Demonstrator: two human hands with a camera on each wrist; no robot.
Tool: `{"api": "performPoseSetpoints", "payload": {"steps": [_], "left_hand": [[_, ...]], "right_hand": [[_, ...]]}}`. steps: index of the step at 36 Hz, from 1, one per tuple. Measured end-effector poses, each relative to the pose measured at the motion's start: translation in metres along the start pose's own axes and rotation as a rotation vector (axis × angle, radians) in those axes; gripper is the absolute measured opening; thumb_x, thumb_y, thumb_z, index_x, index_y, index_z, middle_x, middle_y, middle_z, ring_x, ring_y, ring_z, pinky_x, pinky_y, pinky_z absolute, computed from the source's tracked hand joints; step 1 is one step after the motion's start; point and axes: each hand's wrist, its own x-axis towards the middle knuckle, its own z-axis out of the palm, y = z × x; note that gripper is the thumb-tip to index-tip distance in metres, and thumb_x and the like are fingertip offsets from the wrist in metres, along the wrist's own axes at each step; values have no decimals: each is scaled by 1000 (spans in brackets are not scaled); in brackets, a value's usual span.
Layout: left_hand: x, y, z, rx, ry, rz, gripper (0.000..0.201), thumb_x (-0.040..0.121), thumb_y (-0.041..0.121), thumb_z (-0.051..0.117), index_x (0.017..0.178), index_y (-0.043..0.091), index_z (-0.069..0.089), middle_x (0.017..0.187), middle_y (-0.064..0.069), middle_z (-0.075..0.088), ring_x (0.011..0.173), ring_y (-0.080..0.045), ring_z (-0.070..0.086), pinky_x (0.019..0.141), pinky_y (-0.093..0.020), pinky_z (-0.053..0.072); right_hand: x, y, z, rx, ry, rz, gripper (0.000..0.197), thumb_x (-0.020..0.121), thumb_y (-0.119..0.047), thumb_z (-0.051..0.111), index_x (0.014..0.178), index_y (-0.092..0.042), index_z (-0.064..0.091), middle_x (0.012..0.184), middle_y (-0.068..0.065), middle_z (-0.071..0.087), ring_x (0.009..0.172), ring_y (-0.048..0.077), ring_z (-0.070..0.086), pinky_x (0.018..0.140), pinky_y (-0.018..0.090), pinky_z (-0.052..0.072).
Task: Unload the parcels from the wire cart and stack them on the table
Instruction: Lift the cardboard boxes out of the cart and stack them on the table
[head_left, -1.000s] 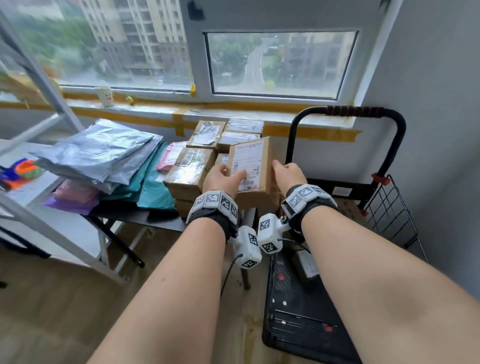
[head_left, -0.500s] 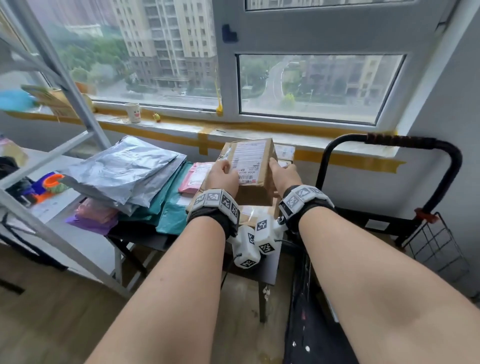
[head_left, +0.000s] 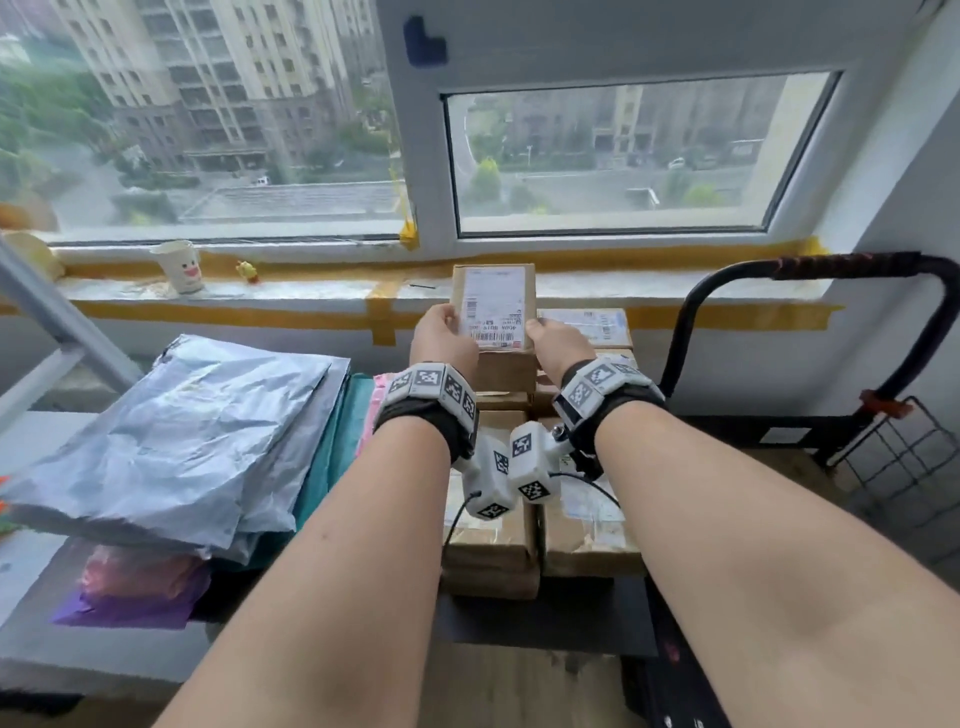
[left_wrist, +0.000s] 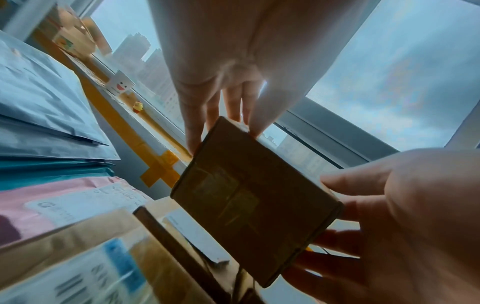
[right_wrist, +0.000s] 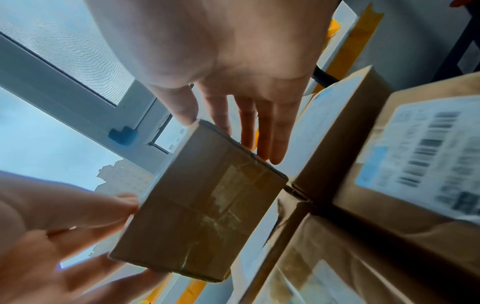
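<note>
Window wall (head_left: 649, 62) is filling the top of the head view, grey towers outside, yellow masking tape (head_left: 382, 312) running along the sill. Paper cup (head_left: 178, 266) with a printed smile and a small yellow duck figure (head_left: 248, 271) are sitting on the sill at 10 o'clock.

Dark table (head_left: 545, 621) is carrying two groups. At 9 o'clock: crinkled silver poly mailers (head_left: 171, 441) lying flat over teal, pink and purple ones. At centre: stacked parcels (head_left: 587, 540), brown corrugated cardboard, rectangular, with glossy tape and white barcode labels.

Held parcel (head_left: 493, 309) is a small flat cardboard box, white shipping label facing up, hanging above the back of the stack at 12 o'clock. Cannot tell whether it is touching the boxes under it. Wrist views are showing its underside: plain brown board with clear tape crossing it.

Left hand (head_left: 441, 338) is gripping the box's left edge, thumb on the label face, fingers (left_wrist: 231, 107) extended under the box. Right hand (head_left: 558, 343) is mirroring that on the right edge, thumb on top, fingers (right_wrist: 262, 131) reaching underneath. Both forearms are stretching forward, roughly parallel, with tagged wristbands on.

Wire cart (head_left: 893, 462) is standing at 3 o'clock beside the table: black tube handle, wire mesh side panel.
</note>
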Motion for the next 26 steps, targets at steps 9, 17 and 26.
{"api": "performPoseSetpoints", "payload": {"steps": [9, 17, 26], "left_hand": [[42, -14, 4, 104, -120, -14, 49, 87, 4, 47, 135, 17, 47, 136, -9, 48, 113, -27, 56, 94, -37, 49], [42, -6, 3, 183, -74, -10, 46, 88, 11, 43, 133, 17, 51, 135, -10, 47, 113, -28, 55, 93, -39, 49], [13, 20, 13, 273, 46, 111, 47, 82, 11, 47, 128, 21, 52, 136, -6, 46, 127, -24, 40, 105, -41, 37]], "right_hand": [[31, -9, 19, 6, 49, 117, 45, 93, -26, 47, 137, -15, 46, 129, 6, 58, 110, 27, 59, 96, 40, 48], [37, -4, 19, 25, 134, 115, 22, 89, -30, 45, 98, -14, 57, 92, 6, 63, 86, 27, 63, 86, 44, 55], [15, 12, -19, 1, 176, 101, 30, 98, -38, 39, 86, -18, 57, 77, 1, 55, 77, 24, 54, 73, 32, 43]]}}
